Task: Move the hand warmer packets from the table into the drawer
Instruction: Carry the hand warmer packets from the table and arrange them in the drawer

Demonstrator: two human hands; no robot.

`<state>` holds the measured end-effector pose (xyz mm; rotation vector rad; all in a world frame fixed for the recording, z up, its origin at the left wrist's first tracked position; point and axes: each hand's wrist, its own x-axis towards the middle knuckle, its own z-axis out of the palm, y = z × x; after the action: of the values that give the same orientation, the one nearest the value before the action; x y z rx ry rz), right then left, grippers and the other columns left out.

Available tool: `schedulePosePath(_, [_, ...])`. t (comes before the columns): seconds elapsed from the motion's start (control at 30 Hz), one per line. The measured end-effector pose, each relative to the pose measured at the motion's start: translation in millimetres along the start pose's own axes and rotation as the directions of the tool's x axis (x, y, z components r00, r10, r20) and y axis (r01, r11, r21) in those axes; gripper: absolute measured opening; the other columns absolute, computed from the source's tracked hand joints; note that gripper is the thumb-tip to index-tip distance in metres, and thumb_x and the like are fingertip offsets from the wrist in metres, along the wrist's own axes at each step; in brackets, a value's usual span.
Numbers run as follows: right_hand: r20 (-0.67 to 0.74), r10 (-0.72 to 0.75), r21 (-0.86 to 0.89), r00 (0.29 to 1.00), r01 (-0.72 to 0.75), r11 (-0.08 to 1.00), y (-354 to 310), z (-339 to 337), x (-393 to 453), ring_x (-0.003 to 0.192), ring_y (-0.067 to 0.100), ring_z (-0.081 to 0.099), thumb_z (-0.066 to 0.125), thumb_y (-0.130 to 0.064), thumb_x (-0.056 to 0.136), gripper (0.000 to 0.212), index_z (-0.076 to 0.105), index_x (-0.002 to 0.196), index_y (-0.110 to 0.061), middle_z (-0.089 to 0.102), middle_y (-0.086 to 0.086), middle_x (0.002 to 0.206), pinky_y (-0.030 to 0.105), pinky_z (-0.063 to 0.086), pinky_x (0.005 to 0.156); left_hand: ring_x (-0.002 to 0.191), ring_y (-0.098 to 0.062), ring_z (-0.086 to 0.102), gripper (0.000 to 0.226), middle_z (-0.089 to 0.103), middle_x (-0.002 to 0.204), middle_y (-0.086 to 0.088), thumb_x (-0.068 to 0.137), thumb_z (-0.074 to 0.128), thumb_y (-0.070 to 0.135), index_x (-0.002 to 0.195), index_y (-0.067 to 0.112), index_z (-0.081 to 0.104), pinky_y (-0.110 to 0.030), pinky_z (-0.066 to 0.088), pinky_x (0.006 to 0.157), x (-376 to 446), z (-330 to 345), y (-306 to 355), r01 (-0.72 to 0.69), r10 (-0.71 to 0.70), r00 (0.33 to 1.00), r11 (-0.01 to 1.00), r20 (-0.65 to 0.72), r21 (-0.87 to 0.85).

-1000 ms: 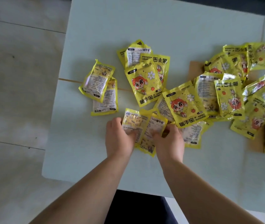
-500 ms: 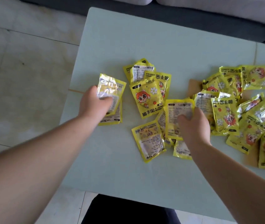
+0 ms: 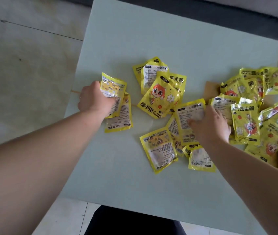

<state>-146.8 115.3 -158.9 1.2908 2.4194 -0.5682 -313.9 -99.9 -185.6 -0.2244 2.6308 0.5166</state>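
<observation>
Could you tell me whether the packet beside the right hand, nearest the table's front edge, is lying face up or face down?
Face down: the packet shows its barcode and fine printed text, not the cartoon front.

I have just one view, from the camera worn on the head, looking forward and steeply down over both outstretched forearms. It sits close above the near edge of the table (image 3: 168, 48), with the left hand (image 3: 94, 99) left of centre and the right hand (image 3: 211, 126) right of centre. Beyond the hands the frame reaches the table's far edge; no second view overlaps it.
</observation>
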Motion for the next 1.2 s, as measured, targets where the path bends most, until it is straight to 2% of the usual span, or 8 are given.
schedulePosePath(0.17, [-0.025, -0.025, 0.143, 0.999, 0.028, 0.989, -5, -8, 1, 0.079, 0.028, 0.048, 0.069, -0.024, 0.081, 0.035, 0.040, 0.098, -0.014, 0.055, 0.007, 0.091, 0.038, 0.041, 0.070, 0.109, -0.035, 0.055, 0.043, 0.060, 0.117, -0.011, 0.076, 0.071, 0.030, 0.109, 0.012, 0.050, -0.038, 0.041, 0.084, 1, -14, 2, 0.002, -0.001, 0.999, 1.000, -0.041, 0.012])
schedulePosePath(0.27, [-0.041, -0.019, 0.329, 0.999, 0.031, 0.944, -9, -23, -7, 0.081, 0.025, 0.051, 0.070, -0.019, 0.082, 0.047, 0.043, 0.120, -0.013, 0.054, 0.002, 0.097, 0.031, 0.039, 0.065, 0.101, -0.030, 0.057, 0.050, 0.060, 0.114, -0.009, 0.077, 0.073, 0.024, 0.115, 0.007, 0.047, -0.032, 0.038, 0.074, -6, -27, -1, 0.004, -0.013, 0.999, 0.983, -0.049, -0.181])
schedulePosePath(0.37, [0.004, 0.000, 0.440, 1.000, -0.002, 0.898, -9, -32, -19, 0.073, 0.015, 0.055, 0.071, -0.021, 0.080, 0.040, 0.050, 0.114, -0.021, 0.058, -0.006, 0.088, 0.024, 0.041, 0.058, 0.089, -0.019, 0.053, 0.056, 0.054, 0.105, 0.002, 0.076, 0.074, 0.022, 0.122, 0.011, 0.043, -0.026, 0.039, 0.070, -19, -38, -8, 0.058, -0.070, 0.997, 0.929, -0.020, -0.366])
schedulePosePath(0.53, [0.339, 0.147, 0.488, 0.929, -0.307, 0.817, -9, -10, -51, 0.063, 0.019, 0.061, 0.073, -0.026, 0.079, 0.016, 0.062, 0.088, -0.018, 0.065, -0.001, 0.076, 0.036, 0.055, 0.060, 0.069, -0.018, 0.065, 0.008, 0.071, 0.088, -0.007, 0.076, 0.075, 0.015, 0.079, 0.016, 0.066, -0.029, 0.056, 0.072, -45, -23, -22, 0.275, -0.133, 0.949, 0.791, 0.285, -0.547])
schedulePosePath(0.67, [0.343, 0.119, 0.414, 0.932, -0.264, 0.871, -11, 25, -74, 0.073, 0.021, 0.060, 0.072, -0.029, 0.080, 0.022, 0.061, 0.096, -0.018, 0.064, 0.002, 0.088, 0.030, 0.050, 0.063, 0.083, -0.025, 0.070, 0.012, 0.073, 0.090, -0.008, 0.073, 0.077, 0.015, 0.082, 0.015, 0.069, -0.042, 0.056, 0.083, -62, 8, -25, 0.399, -0.215, 0.905, 0.724, 0.366, -0.563])
schedulePosePath(0.87, [0.125, -0.054, 0.185, 0.991, 0.030, 0.982, -10, 57, -82, 0.120, 0.025, 0.040, 0.069, -0.032, 0.081, 0.038, 0.064, 0.109, -0.006, 0.043, 0.004, 0.134, 0.032, 0.034, 0.099, 0.100, -0.027, 0.061, 0.038, 0.062, 0.112, -0.007, 0.062, 0.075, 0.036, 0.094, 0.016, 0.066, -0.033, 0.051, 0.086, -58, 33, -11, 0.255, -0.249, 0.966, 0.871, 0.071, -0.419])
schedulePosePath(1.0, [0.077, -0.092, 0.185, 0.993, 0.076, 0.980, -11, 62, -83, 0.125, 0.026, 0.038, 0.070, -0.033, 0.080, 0.039, 0.063, 0.108, -0.008, 0.039, 0.003, 0.138, 0.032, 0.036, 0.098, 0.108, -0.028, 0.054, 0.039, 0.050, 0.124, -0.007, 0.068, 0.076, 0.035, 0.098, 0.013, 0.062, -0.032, 0.046, 0.087, -54, 36, -8, 0.205, -0.228, 0.973, 0.911, -0.023, -0.358])
schedulePosePath(1.2, [0.141, -0.050, 0.217, 0.989, 0.019, 0.976, -8, 63, -81, 0.110, 0.028, 0.049, 0.069, -0.036, 0.080, 0.038, 0.060, 0.107, -0.010, 0.049, 0.006, 0.122, 0.035, 0.045, 0.087, 0.096, -0.028, 0.064, 0.035, 0.067, 0.106, -0.005, 0.069, 0.077, 0.028, 0.098, 0.015, 0.061, -0.040, 0.052, 0.086, -54, 29, -9, 0.188, -0.189, 0.981, 0.899, 0.035, -0.395])
